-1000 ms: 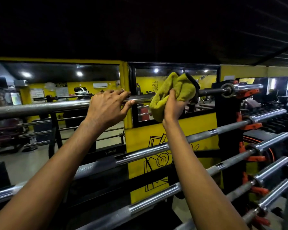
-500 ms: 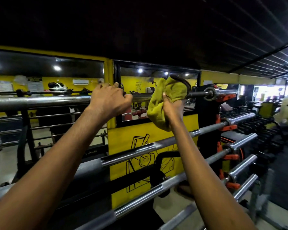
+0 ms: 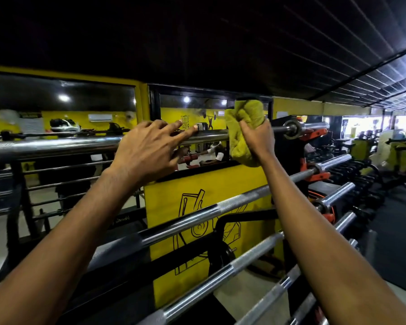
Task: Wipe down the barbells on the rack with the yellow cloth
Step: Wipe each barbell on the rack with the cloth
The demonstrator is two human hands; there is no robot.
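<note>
Two bare arms stretch up to the top chrome steel barbell (image 3: 56,145); the left hand (image 3: 150,148) lies on it with fingers spread straight, the right hand (image 3: 258,139) clutches the bunched yellow cloth (image 3: 243,120) wrapped round it

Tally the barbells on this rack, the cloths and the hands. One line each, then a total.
Barbells: 5
Yellow cloth: 1
Hands: 2, left hand and right hand
Total: 8
</note>
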